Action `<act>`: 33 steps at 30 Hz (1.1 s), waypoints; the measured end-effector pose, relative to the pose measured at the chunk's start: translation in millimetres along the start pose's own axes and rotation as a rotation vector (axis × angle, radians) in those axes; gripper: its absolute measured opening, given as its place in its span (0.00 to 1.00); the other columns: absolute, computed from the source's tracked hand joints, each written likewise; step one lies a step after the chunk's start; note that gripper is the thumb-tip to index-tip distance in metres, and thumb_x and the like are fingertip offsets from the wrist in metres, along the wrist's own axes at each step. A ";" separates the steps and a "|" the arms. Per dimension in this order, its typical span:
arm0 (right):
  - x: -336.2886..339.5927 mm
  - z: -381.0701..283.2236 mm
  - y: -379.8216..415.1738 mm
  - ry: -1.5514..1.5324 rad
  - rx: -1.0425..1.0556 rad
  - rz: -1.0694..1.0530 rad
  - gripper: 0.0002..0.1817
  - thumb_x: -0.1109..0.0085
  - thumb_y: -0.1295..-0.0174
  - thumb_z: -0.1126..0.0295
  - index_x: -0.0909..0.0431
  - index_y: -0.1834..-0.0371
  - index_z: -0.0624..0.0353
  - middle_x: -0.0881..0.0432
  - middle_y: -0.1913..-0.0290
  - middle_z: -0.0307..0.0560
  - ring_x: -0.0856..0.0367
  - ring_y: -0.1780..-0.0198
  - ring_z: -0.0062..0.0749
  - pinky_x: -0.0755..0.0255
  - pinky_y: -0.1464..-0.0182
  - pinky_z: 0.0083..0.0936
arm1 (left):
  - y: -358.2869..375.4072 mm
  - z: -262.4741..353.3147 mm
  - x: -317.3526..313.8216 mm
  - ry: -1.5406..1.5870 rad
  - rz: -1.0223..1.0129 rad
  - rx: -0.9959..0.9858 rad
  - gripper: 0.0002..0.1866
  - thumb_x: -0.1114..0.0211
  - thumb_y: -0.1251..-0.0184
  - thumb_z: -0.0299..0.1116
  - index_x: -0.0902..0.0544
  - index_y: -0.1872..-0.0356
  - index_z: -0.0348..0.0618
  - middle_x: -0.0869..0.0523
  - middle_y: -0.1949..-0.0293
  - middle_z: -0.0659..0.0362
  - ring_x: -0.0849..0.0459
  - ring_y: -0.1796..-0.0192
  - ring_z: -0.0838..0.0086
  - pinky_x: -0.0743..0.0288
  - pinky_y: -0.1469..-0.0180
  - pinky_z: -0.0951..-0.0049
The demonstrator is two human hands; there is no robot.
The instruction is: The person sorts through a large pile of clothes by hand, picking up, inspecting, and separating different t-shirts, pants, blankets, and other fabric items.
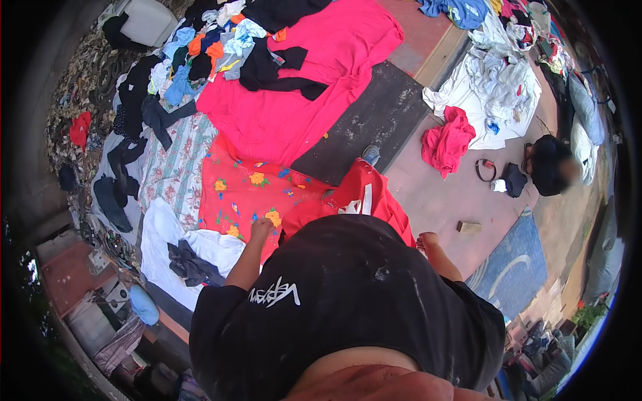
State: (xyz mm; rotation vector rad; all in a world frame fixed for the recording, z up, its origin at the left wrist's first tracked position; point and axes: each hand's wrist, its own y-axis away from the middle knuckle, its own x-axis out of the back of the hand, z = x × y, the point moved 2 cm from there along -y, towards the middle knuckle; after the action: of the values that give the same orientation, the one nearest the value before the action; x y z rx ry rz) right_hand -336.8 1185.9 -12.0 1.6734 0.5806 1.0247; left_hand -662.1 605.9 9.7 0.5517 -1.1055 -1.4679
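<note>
My left hand [261, 228] is curled closed in front of a red floral sheet [231, 190]; whether anything is inside the fingers does not show. At the right side of my body, my right hand [428, 239] is also curled, its fingers partly turned away, so what it may hold is hidden. Between the hands, below my black T-shirt [354, 281], is red cloth [364, 187] with a white drawstring. A grey shoe [371, 155] shows just beyond it, on a dark board.
A large pink sheet [314, 93] lies ahead with a black garment [277, 70] on it. Mixed clothes [200, 57] are heaped at upper left. A pink cloth [447, 142], white clothes [498, 87] and a wooden block [469, 227] lie right. Another person [550, 164] is at far right.
</note>
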 end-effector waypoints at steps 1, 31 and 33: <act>7.0 -15.1 -14.8 -0.011 0.001 -0.014 0.12 0.45 0.35 0.69 0.21 0.51 0.60 0.16 0.64 0.48 0.15 0.67 0.39 0.21 0.68 0.34 | -1.7 -5.1 -2.0 -0.017 -0.001 0.037 0.09 0.39 0.36 0.31 0.18 0.59 0.38 0.15 0.67 0.55 0.14 0.64 0.70 0.22 0.68 0.69; 97.3 -131.3 -100.5 -0.323 -0.114 -0.056 0.10 0.46 0.35 0.72 0.22 0.53 0.62 0.16 0.64 0.51 0.14 0.69 0.40 0.23 0.73 0.34 | -68.8 272.6 -221.1 -0.431 -0.204 -0.236 0.07 0.36 0.31 0.33 0.15 0.60 0.41 0.14 0.67 0.63 0.17 0.67 0.75 0.23 0.65 0.71; 86.4 -170.0 -97.7 -0.337 -0.019 -0.088 0.09 0.46 0.35 0.72 0.22 0.55 0.61 0.17 0.65 0.49 0.15 0.70 0.38 0.23 0.72 0.33 | -79.3 279.0 -227.5 -0.445 -0.222 -0.254 0.05 0.34 0.34 0.31 0.15 0.65 0.40 0.16 0.71 0.63 0.19 0.70 0.76 0.24 0.66 0.71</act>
State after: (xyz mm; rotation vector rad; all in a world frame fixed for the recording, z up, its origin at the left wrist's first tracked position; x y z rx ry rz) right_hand -426.0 1375.3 -57.9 1.7394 0.4157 0.6632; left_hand -882.6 901.3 9.2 0.1724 -1.1976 -1.9542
